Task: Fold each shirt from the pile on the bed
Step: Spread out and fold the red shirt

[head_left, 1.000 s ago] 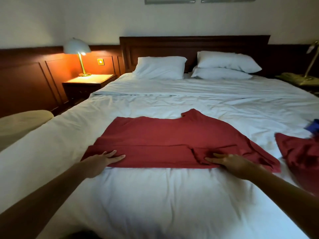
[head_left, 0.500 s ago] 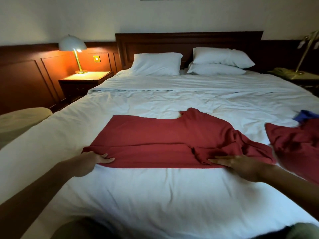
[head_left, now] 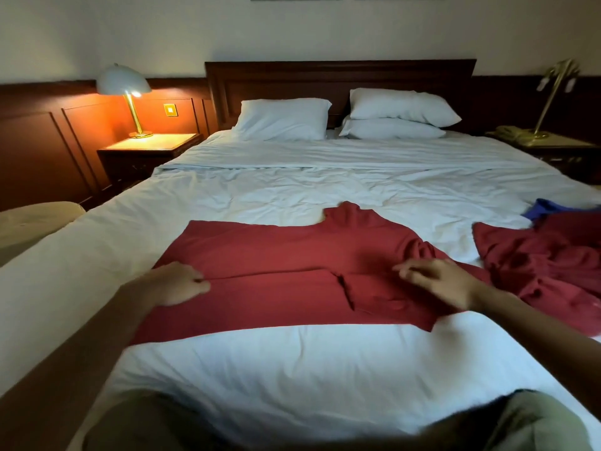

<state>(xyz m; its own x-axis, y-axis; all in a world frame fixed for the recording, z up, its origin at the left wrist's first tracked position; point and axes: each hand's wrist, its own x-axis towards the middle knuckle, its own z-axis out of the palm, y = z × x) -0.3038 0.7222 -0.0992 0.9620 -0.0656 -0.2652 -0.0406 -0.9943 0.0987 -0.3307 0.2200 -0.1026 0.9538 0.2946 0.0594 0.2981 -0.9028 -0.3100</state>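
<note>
Shirt: the red shirt [head_left: 276,252] lies sideways across the middle of the bed [head_left: 292,369], straight hem to your left. Its near long side is turned over, so the flap's edge runs along the middle.
Left hand: your left hand [head_left: 177,283] sits at the hem end, fingers curled, pinching the flap's edge.
Right hand: your right hand [head_left: 439,281] is over the sleeve end, fingers loosely spread and holding nothing. It is blurred, so you may be touching the cloth or just above it.
Pile: the pile [head_left: 553,265] of red garments, with a blue garment [head_left: 549,208] at its far edge, waits near the shirt's right end.
Risk: the bunched cloth behind your right hand can get trapped under the next fold and leave a lump. If you let go at the left before smoothing, the flap may slide back on the soft bedding.
Change: half a second ago both your hands were at the shirt's near edge, which lay unfolded. Now that edge is folded to the middle and your hands have moved up with it.
</note>
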